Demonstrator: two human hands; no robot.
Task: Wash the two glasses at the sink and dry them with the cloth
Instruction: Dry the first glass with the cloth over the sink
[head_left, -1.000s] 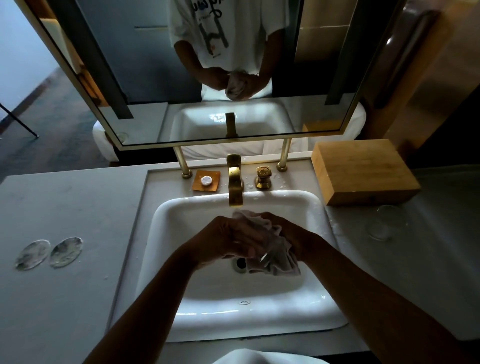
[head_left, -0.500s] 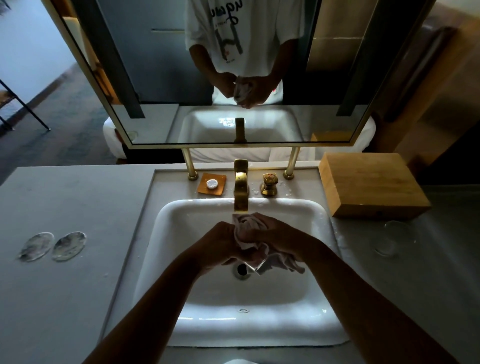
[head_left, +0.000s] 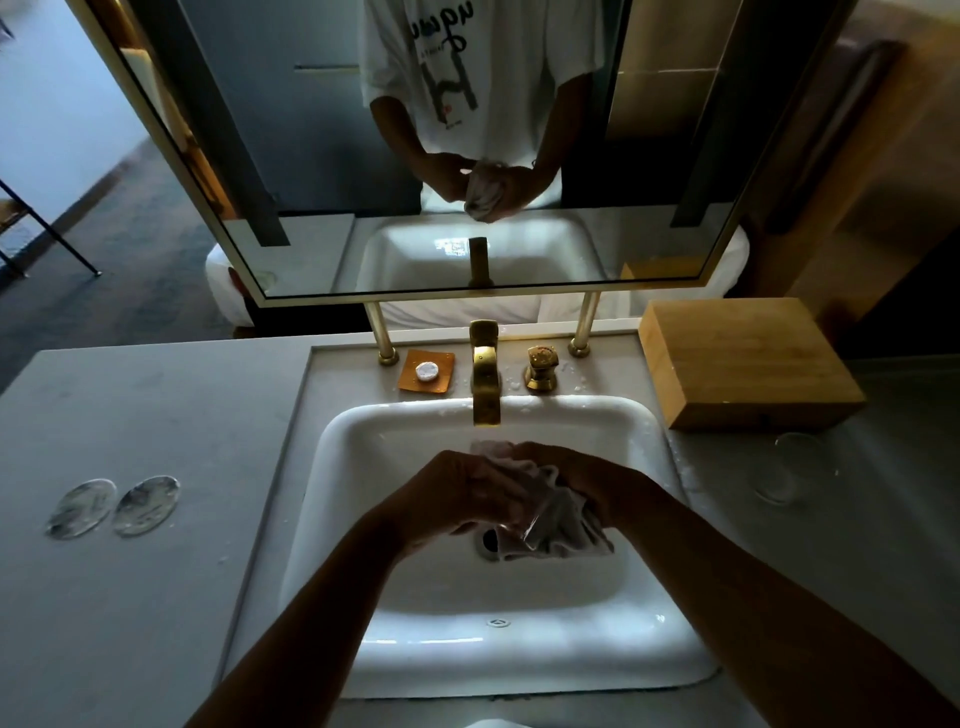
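Left hand (head_left: 462, 493): closed around a glass (head_left: 530, 525) that is largely wrapped in a grey cloth (head_left: 561, 514); only a glint of the glass rim is seen beneath the fingers. Right hand (head_left: 576, 478): clamped on the cloth from the other side, pressed against the left hand. The bundle is held over the white sink (head_left: 363, 519), above the drain (head_left: 488, 540) and just below the brass faucet spout (head_left: 485, 384). A brass handle (head_left: 541, 369) is set right of the spout; an orange soap dish (head_left: 426, 371) with a small white soap is set left of it. A second glass (head_left: 795, 467) stands on the counter right of the sink, in front of a wooden box (head_left: 743, 358). Two round coasters (head_left: 111, 506) lie on the grey counter (head_left: 130, 415) well to the left. A mirror (head_left: 311, 156) is mounted behind the faucet.
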